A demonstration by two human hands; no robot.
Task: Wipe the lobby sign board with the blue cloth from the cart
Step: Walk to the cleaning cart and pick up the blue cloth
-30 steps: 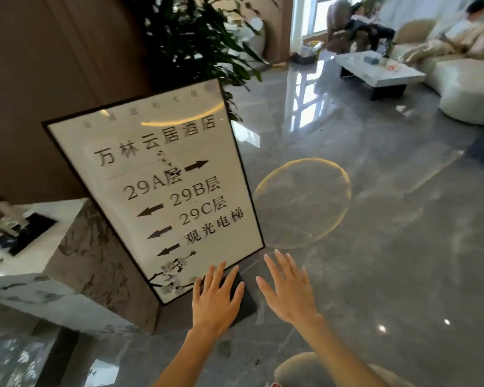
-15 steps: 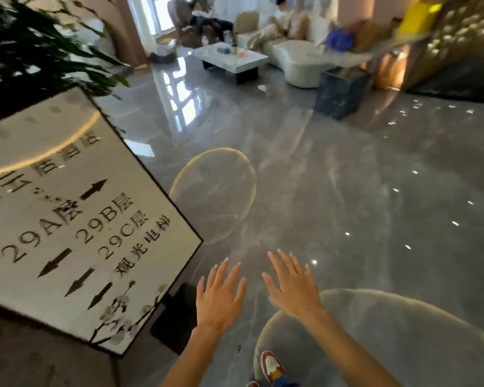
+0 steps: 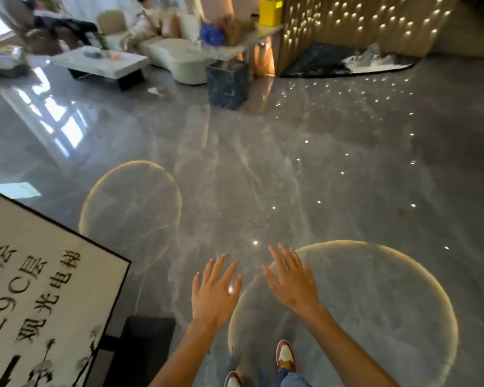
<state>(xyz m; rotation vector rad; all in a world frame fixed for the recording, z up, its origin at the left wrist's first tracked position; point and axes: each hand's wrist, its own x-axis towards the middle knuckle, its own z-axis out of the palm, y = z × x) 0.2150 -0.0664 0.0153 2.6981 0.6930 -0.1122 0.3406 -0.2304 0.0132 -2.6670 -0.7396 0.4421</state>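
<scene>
Grey polished stone floor [image 3: 305,169] fills most of the view, with two pale light rings on it. At about eight o'clock stands the white lobby sign board with a thin black frame and black printed characters [image 3: 39,275]; only its lower right part shows, and its long axis runs up and away to the left, out of the frame. The small black base of the board [image 3: 143,344] rests on the floor at seven o'clock.

The left hand [image 3: 214,291] and the right hand [image 3: 291,280] are both spread flat, fingers straight and apart, holding nothing, over the floor at six o'clock. The left hand is nearer to the board, which lies toward nine o'clock from it, apart and not touching.

The blue cloth and the cart are not visible here, so I judge that fetching the cloth must come first.
</scene>
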